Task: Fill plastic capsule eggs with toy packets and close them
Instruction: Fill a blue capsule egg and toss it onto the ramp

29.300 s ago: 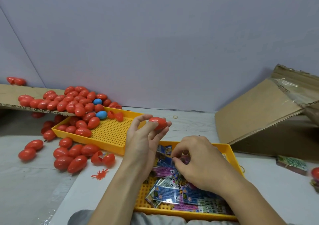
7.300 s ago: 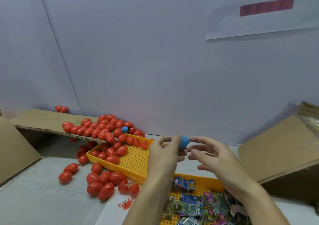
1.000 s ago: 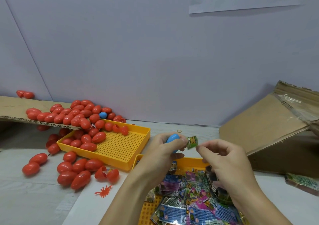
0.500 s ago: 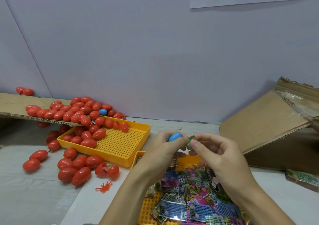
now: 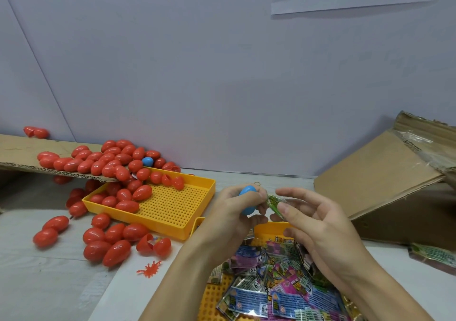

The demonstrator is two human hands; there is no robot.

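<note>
Already dozens of closed red eggs point(image 5: 98, 163) lie heaped at the left over the yellow tray point(image 5: 172, 209). Centrally the left hand point(image 5: 234, 212) grips a blue egg point(image 5: 247, 203) while the right hand point(image 5: 318, 224) pinches a green toy packet point(image 5: 275, 203) against it. Judging by the many packets point(image 5: 271, 286) below, plenty remains.

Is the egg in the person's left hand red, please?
No, the egg gripped in the left hand is blue, while the red eggs lie in a pile further left.
</note>
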